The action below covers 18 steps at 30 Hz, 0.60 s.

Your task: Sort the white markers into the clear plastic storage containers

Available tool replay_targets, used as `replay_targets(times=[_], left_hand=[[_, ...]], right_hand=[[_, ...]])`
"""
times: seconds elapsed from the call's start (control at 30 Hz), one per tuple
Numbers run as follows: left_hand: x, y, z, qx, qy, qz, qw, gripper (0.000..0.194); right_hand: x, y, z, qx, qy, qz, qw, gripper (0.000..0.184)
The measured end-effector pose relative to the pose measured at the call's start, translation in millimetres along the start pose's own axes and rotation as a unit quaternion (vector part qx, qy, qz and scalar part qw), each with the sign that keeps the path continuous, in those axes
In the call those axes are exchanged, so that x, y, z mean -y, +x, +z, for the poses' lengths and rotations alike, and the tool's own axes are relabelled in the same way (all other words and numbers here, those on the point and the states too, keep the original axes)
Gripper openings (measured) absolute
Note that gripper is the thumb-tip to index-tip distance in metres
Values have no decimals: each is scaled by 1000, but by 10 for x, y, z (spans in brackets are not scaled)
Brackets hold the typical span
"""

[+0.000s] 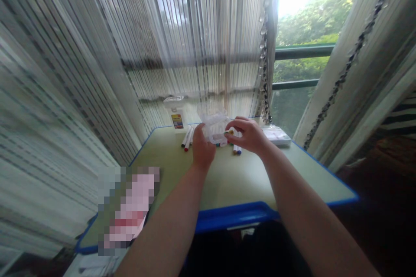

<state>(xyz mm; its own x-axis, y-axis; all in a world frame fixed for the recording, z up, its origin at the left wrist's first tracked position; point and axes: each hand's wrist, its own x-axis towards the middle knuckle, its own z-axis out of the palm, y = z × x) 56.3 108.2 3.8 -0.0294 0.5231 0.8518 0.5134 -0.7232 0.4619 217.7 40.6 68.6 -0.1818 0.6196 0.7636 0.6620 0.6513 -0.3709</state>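
Note:
My left hand (202, 149) grips the left side of a clear plastic case (215, 126) held just above the far part of the green table (234, 181). My right hand (249, 135) is closed in a pinch on a marker (229, 132) at the case's right side. Two white markers (187, 137) lie on the table left of the case, and more markers (237, 149) lie under my right hand.
A white bottle with a yellow label (177, 114) stands at the table's back edge. A flat white box (277, 135) lies at the back right. A blurred pink patch (130, 207) covers the near left. Striped curtains hang close on both sides; the table has a blue rim.

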Motion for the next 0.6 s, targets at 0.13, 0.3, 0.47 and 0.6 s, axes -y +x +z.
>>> replay_targets(times=[0.13, 0.3, 0.47, 0.6], left_hand=[[-19, 7, -10, -1, -5, -7, 1000, 43], [-8, 12, -8, 6, -6, -9, 1000, 44], [18, 12, -4, 4, -3, -8, 1000, 44], [1, 14, 1, -5, -3, -13, 1000, 45]], right_hand=[[-15, 2, 7, 14, 24, -10, 1000, 14], [-6, 13, 11, 15, 38, -10, 999, 9], [14, 11, -4, 12, 50, -7, 999, 10], [-63, 12, 3, -35, 134, 33, 990, 17]])
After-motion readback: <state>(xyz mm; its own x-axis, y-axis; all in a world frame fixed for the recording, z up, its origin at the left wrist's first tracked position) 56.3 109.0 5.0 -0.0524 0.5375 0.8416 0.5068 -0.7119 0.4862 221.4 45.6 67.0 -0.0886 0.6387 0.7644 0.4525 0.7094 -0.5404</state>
